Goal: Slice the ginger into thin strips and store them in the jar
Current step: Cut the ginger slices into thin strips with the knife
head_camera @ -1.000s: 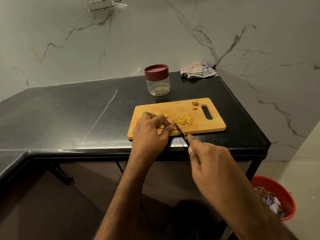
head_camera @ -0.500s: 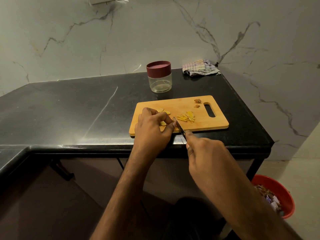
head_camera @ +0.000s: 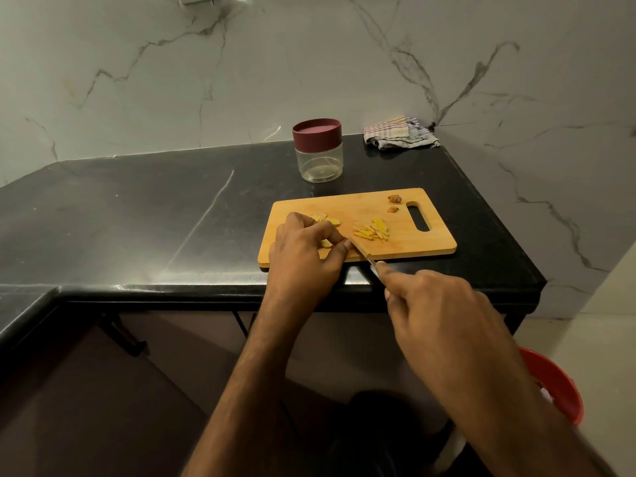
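Since a second ago: right hand (head_camera: 444,315) slid nearer to the board, knife (head_camera: 361,253) pushed further in toward the left hand (head_camera: 304,256), less blade showing.

Big black worktop (head_camera: 137,215) under a white marble wall (head_camera: 309,63). Red bucket (head_camera: 564,387) low on the floor at the right, partly hidden by the right arm. Wooden cutting board (head_camera: 378,208) flat on the worktop near the front edge, handle slot to the right. Left hand on the left end of the board, fingers curled, pinching a yellow ginger slice (head_camera: 326,243) down on the wood. Right hand over the worktop's front edge, grip clenched round the knife handle, first finger stretched along the top. Knife blade slanting across the board's front edge, tip right beside the left fingertips. Clear jar (head_camera: 320,158) standing behind the board, dark red lid (head_camera: 317,132) on it. Striped cloth (head_camera: 399,134) bunched in the back corner by the wall. More ginger slices (head_camera: 327,219) just behind the left hand. Little heap of ginger strips (head_camera: 373,230) in the middle of the board, right of the knife. Two small brown ginger ends (head_camera: 394,203) next to the handle slot.
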